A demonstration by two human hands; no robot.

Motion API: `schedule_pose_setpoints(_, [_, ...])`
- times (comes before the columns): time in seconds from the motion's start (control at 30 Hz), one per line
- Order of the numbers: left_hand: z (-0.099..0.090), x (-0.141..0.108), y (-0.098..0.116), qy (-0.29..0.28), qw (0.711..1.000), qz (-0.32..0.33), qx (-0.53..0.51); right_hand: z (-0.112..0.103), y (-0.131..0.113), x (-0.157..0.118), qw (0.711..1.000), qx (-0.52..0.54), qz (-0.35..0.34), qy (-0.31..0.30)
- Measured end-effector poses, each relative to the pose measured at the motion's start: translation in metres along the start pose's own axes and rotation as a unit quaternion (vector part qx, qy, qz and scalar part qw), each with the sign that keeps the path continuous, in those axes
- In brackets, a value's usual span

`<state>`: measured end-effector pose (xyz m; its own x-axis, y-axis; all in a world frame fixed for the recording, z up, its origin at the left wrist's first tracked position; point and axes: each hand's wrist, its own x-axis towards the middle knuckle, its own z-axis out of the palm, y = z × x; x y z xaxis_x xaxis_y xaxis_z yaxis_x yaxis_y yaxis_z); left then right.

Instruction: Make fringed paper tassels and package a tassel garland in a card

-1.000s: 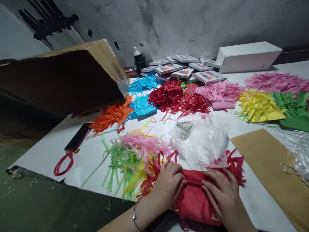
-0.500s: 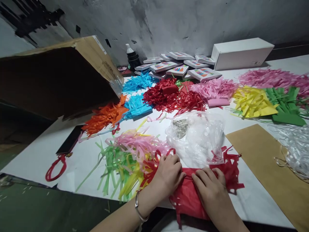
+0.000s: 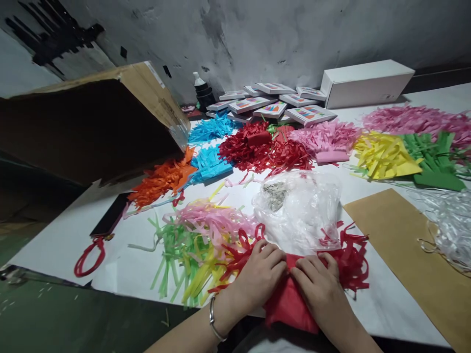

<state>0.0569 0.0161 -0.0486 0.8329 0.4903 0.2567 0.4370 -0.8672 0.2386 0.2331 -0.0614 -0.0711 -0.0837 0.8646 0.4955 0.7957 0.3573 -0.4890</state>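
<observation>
Red tissue paper (image 3: pixel 290 304) with fringed ends lies at the table's front edge, part of it hanging over. My left hand (image 3: pixel 263 269), with a silver bangle at the wrist, is closed on its middle from the left. Close beside it, my right hand (image 3: pixel 318 277) grips the same paper with bent fingers. Red fringes spread out past both hands. Green strips (image 3: pixel 172 250), yellow strips (image 3: pixel 200 279) and pink strips (image 3: pixel 217 220) lie left of my left hand. A clear plastic bag (image 3: pixel 309 211) sits just beyond the hands.
An open cardboard box (image 3: pixel 147 93) stands at the left, near a phone (image 3: pixel 110 215) with a red strap. Coloured tassel bundles, flat printed boxes (image 3: pixel 250 104) and a white box (image 3: pixel 368 83) line the back. Brown paper (image 3: pixel 405 255) and clear string (image 3: pixel 456 220) are at right.
My left hand has shifted slightly right, nearer my right hand. The red paper's hanging part has moved, and its fringe there no longer shows. The view has tilted a little.
</observation>
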Motion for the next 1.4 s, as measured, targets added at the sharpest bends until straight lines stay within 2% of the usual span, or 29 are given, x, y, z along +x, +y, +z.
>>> schedule_pose_setpoints(0.13, [0.001,-0.005,0.000,-0.014,0.999,-0.046,-0.021,-0.010,0.020,-0.018,0.999,0.001,-0.020,0.033])
schedule_pose_setpoints(0.23, [0.001,-0.006,0.001,-0.012,0.996,-0.078,-0.047,-0.016,0.026,-0.027,0.999,0.001,-0.016,0.044])
schedule_pose_setpoints(0.5, [-0.002,0.006,0.013,-0.065,0.987,-0.141,0.028,-0.012,-0.002,-0.008,0.990,-0.052,0.114,0.061])
schedule_pose_setpoints(0.6, [-0.006,0.010,0.015,-0.055,0.991,-0.118,0.040,-0.008,-0.002,-0.010,0.987,-0.065,0.128,0.071])
schedule_pose_setpoints(0.67, [-0.009,0.010,0.015,-0.062,0.995,-0.059,0.042,-0.006,0.001,-0.015,0.990,-0.062,0.110,0.068])
schedule_pose_setpoints(0.77, [-0.011,0.012,0.014,-0.073,0.995,0.013,0.066,-0.004,0.005,-0.019,0.997,-0.052,0.037,0.041])
schedule_pose_setpoints(0.87, [-0.007,0.016,0.009,-0.066,0.993,0.036,0.085,-0.004,0.003,-0.015,0.998,-0.062,0.001,0.027])
schedule_pose_setpoints(1.03, [-0.009,0.015,0.012,-0.039,0.998,0.015,0.037,0.005,0.001,-0.005,0.994,-0.100,-0.038,0.029])
schedule_pose_setpoints(1.17, [0.002,-0.002,0.026,0.006,0.996,0.091,-0.013,0.007,0.009,-0.002,0.996,-0.063,-0.049,0.051])
schedule_pose_setpoints(1.27, [0.025,-0.016,0.027,0.050,0.997,0.065,0.015,0.000,0.017,0.002,0.998,-0.033,-0.044,0.041])
schedule_pose_setpoints(1.4, [0.046,-0.029,0.016,0.094,0.993,0.003,0.070,-0.013,0.030,0.008,0.992,-0.078,-0.081,0.061])
